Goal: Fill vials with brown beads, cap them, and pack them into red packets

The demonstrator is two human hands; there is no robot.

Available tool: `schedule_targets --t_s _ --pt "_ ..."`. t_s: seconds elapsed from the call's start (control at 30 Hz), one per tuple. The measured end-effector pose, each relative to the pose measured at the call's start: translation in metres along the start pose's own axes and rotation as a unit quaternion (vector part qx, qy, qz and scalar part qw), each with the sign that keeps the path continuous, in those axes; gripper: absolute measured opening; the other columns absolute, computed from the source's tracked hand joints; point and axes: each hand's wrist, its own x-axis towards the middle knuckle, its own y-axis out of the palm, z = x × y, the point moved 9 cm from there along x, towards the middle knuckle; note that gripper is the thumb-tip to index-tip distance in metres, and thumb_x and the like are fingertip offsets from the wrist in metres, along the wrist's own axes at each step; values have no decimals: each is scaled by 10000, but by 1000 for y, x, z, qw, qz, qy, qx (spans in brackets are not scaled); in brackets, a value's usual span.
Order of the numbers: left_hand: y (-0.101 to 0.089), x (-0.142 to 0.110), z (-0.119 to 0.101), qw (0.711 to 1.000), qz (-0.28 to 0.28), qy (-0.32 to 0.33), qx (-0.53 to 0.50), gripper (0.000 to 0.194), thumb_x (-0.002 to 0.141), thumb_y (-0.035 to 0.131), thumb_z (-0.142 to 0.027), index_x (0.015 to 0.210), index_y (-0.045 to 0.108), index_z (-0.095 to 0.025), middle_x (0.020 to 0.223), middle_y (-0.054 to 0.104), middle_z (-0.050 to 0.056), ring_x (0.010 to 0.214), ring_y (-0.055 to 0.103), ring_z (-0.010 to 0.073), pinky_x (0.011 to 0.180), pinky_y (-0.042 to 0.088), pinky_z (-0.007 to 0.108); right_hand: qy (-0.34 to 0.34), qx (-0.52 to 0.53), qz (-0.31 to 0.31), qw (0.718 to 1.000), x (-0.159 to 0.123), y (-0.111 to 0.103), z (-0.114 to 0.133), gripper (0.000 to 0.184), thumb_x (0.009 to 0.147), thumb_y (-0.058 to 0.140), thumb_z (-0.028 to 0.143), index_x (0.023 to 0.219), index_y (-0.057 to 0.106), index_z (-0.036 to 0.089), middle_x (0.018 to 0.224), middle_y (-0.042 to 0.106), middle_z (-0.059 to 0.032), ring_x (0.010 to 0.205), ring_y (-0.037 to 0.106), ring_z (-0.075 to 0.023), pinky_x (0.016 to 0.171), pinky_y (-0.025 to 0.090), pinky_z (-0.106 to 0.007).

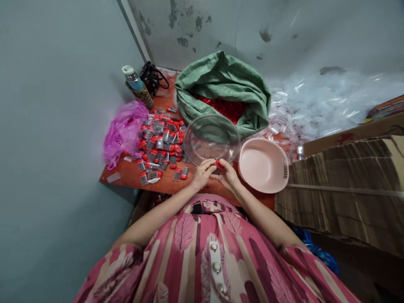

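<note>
While the red bench [170, 185] carries a green sack [221, 69] at its back, a heap of red-capped containers [160, 141] lies left of a clear bowl [211, 145] and a pink basin [262, 164]. By the bowl's near rim, the right hand [227, 176] pinches a red cap [219, 164]; the left hand's [203, 173] fingers bunch beside it, grip unclear.

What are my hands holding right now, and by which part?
A small red piece, where your left hand and right hand meet; exactly which part is gripped can't be told.
</note>
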Motion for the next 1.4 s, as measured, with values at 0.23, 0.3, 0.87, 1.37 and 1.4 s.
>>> schedule_targets --t_s 0.23,0.3,0.87,1.37,1.4 --pt "-5 -33 70 987 94 -121 -53 390 740 590 -375 1054 637 -148 1068 658 104 987 598 210 904 446 367 161 -56 58 984 -8 -12 -69 356 769 592 483 968 594 188 769 669 -40 679 649 -145 604 558 -285" --pt "-10 -34 73 988 74 -124 -54 392 738 591 -370 1052 636 -139 1073 656 111 981 601 210 900 447 363 166 -65 60 982 -6 -12 -71 378 770 582 503 975 594 185 780 671 -42 679 652 -141 608 559 -279" --pt "-2 -21 69 992 76 -100 11 347 769 554 -308 1082 618 -172 1105 636 96 1014 586 207 923 436 362 80 7 -26 996 18 -24 -63 150 628 676 256 743 660 160 657 649 11 605 573 -108 571 494 -241" --pt "-49 6 151 877 -245 -353 -215 321 689 666 -201 992 559 -190 982 643 67 877 637 173 791 510 376 32 196 -146 969 -64 -160 -35 299 815 499 425 777 641 164 900 702 -55 860 651 -185 782 509 -340" --pt "-41 8 158 860 -232 -382 -247 265 680 659 -165 930 569 -168 876 661 58 796 649 168 750 523 383 31 194 -190 962 -69 -176 -35 355 825 477 471 742 630 162 844 704 -52 813 656 -170 752 516 -314"
